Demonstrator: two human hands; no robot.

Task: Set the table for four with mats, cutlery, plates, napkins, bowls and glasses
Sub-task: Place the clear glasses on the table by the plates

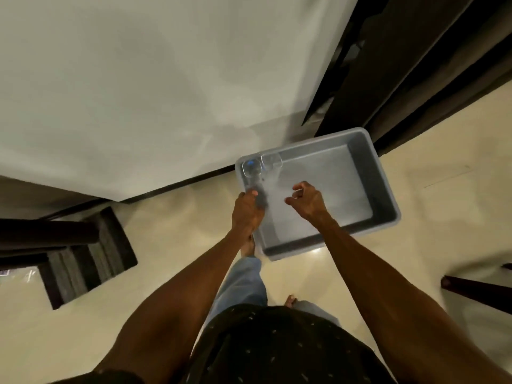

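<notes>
**Mia:** What is down there on the floor?

**Ben:** A big grey plastic tub [385,189] with a flat bottom. It sits on the shiny cream floor [171,223], right by the corner of the white table top [138,92].

**Mia:** Is there anything in the tub?

**Ben:** Yes. Two clear drinking glasses with squarish rims. One clear glass [251,168] is in the far left corner of the tub. It looks blurry and has a small blue spot in it. The other clear glass [272,159] is just beside it, to its right.

**Mia:** What are the hands doing?

**Ben:** The left hand [248,209] is at the left wall of the tub. Its fingers curl round something there, but it is all blurry, so I cannot tell if it is the rim or a glass. The right hand [306,199] is over the middle of the tub. Its fingers are bent in loosely and it holds nothing.

**Mia:** What else do you see?

**Ben:** A dark stripy mat [88,256] on the floor to the left, partly under a dark wooden chair [47,236]. Two bare feet and light blue trouser legs [243,281] too.
</notes>
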